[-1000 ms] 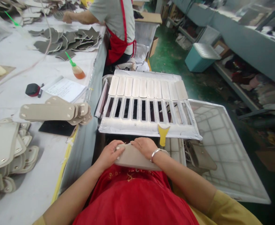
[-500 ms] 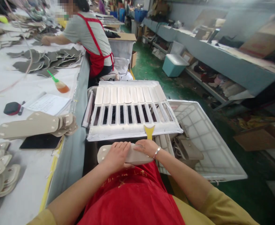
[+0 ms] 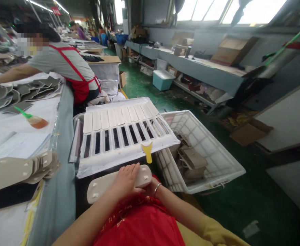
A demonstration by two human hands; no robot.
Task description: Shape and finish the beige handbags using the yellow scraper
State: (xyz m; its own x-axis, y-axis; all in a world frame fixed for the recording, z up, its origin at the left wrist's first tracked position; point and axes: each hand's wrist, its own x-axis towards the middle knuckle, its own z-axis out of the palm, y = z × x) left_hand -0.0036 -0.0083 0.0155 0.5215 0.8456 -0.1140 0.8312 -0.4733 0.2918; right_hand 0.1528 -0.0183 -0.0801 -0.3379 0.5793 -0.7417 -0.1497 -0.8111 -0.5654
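1. Beige, smooth panel with rounded ends and little white tabs at each end: that's what's in hand, right in front of the wearer's red apron, far end aimed around 8:30 (clock centred on the hands, 12 straight ahead).
2. Left hand is wrapped over it, fingers laid across the top to the far edge, thumb along the near side, so yeah, gripping.
3. Right hand sits at the panel's other end, silver bracelet on the wrist. Its fingers are hidden, can't tell if they're gripping.
4. 1 o'clock, close: yellow scraper, overlapping the near edge of a white slotted rack.
5. That rack fills 12, with a row of pale round-cornered strips along its far side.
6. 2 o'clock: white plastic crate with beige bag-like pieces inside.
7. 9 o'clock: fanned stack of beige panels, partly over a flat black slab.
8. 10 o'clock: squeeze bottle, green nozzle, amber liquid, lying tilted in view.
9. 11 o'clock, further out: a co-worker leaning over grey cut pieces.
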